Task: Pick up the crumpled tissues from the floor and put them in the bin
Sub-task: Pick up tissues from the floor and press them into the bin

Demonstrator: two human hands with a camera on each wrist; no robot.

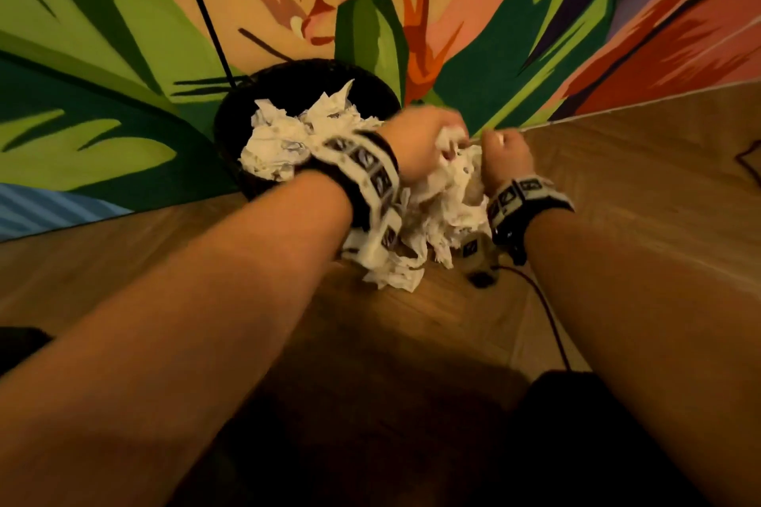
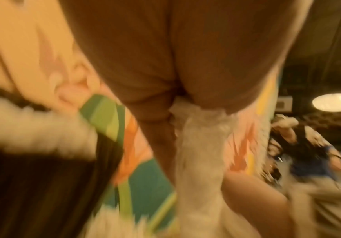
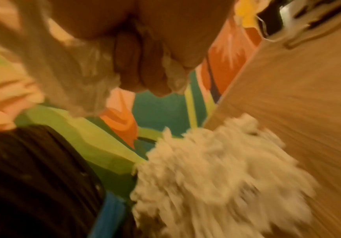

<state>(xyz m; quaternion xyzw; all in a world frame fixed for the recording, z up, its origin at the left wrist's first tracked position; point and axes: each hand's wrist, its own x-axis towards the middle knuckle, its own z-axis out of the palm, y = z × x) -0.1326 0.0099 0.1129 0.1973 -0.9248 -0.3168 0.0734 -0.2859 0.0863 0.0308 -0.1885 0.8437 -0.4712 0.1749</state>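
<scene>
A black bin (image 1: 304, 82) stands against the painted wall, heaped over its rim with crumpled white tissues (image 1: 284, 144). Just to its right, my left hand (image 1: 424, 144) and right hand (image 1: 506, 154) each grip one bunch of tissues (image 1: 449, 193) that hangs between them above the floor. More tissues (image 1: 395, 272) lie on the floor below. In the blurred left wrist view my left hand (image 2: 165, 80) is curled round a twisted strip of tissue (image 2: 202, 145). In the right wrist view my right hand's fingers (image 3: 141, 72) clutch tissue (image 3: 88, 72) above the floor pile (image 3: 216, 169), beside the bin (image 3: 33, 177).
A colourful leaf mural (image 1: 103, 53) covers the wall behind the bin, with a black cord (image 1: 201, 12) running down it. A wooden floor (image 1: 638, 198) spreads to the right. A small device (image 1: 479, 259) with a dark cable (image 1: 547, 313) lies by the tissues.
</scene>
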